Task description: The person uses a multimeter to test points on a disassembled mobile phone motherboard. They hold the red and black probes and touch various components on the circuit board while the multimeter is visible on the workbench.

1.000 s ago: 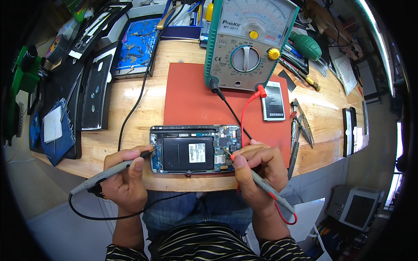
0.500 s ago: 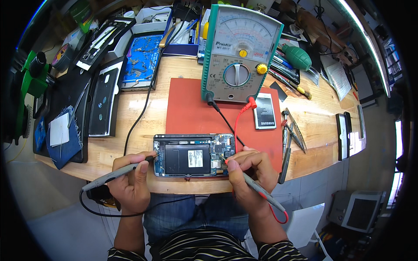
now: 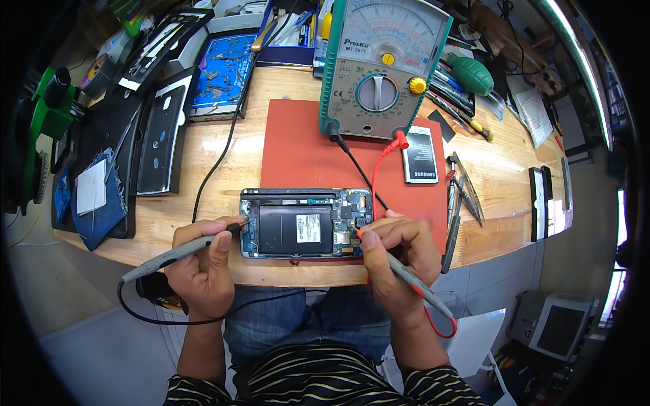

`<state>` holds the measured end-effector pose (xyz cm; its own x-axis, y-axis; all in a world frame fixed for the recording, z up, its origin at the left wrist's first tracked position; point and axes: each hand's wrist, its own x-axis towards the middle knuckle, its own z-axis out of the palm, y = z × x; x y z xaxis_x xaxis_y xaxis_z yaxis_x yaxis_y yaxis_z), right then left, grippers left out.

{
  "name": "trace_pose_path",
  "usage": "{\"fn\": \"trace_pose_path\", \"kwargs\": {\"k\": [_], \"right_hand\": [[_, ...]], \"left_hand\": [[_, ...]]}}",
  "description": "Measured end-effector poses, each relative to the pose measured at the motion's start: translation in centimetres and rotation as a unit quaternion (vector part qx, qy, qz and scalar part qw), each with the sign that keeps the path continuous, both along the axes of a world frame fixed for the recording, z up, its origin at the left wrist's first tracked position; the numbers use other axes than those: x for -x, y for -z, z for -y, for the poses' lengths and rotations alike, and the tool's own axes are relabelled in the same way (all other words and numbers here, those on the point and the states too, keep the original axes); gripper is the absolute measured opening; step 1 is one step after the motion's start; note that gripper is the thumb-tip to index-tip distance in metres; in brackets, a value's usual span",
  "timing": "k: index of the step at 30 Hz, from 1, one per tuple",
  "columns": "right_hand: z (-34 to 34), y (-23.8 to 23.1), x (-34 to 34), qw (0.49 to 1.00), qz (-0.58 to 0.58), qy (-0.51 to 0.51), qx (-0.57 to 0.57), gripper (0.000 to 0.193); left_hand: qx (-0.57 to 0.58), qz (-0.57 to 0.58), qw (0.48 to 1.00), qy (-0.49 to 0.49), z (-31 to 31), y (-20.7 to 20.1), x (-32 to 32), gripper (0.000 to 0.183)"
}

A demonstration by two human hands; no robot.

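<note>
An opened smartphone [image 3: 305, 223], back cover off with its circuit board and black battery exposed, lies at the near edge of the wooden bench [image 3: 223, 169]. My left hand [image 3: 200, 267] grips a grey test probe [image 3: 179, 252] whose tip touches the phone's left end. My right hand [image 3: 399, 257] pinches a second probe with a red lead [image 3: 406, 277], its tip on the phone's right end. An analogue multimeter [image 3: 379, 71] in a green case stands on the red mat [image 3: 305, 152] behind; its black and red leads run to the probes.
A loose phone battery [image 3: 420, 155] and tweezers [image 3: 464, 193] lie to the right of the mat. Black phone parts [image 3: 159, 139], a blue parts tray [image 3: 220, 74] and a green tool [image 3: 47, 111] sit at the left. Screwdrivers [image 3: 460, 101] lie behind the meter.
The view has shifted, so bench and phone sit lower and nearer. Both hands stay on their probes at the two ends of the phone; the left probe tip now touches its edge.
</note>
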<state>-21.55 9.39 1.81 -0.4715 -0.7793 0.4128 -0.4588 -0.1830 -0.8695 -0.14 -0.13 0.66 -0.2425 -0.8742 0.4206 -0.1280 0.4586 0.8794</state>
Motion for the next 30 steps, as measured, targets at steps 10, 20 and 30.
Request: {"fn": "trace_pose_path", "kwargs": {"k": [10,20,30], "right_hand": [[0.04,0.09,-0.08,1.000,0.005,0.007,-0.005,0.020],[0.04,-0.05,-0.07,1.000,-0.004,0.011,-0.010,0.020],[0.04,-0.03,-0.08,1.000,0.001,0.012,-0.013,0.020]], "left_hand": [[-0.003,0.019,1.000,0.003,-0.05,-0.06,-0.12,0.013],[0.006,0.003,1.000,-0.010,0.07,0.18,-0.03,0.012],[-0.005,-0.005,1.000,-0.002,0.05,0.14,-0.03,0.012]]}}
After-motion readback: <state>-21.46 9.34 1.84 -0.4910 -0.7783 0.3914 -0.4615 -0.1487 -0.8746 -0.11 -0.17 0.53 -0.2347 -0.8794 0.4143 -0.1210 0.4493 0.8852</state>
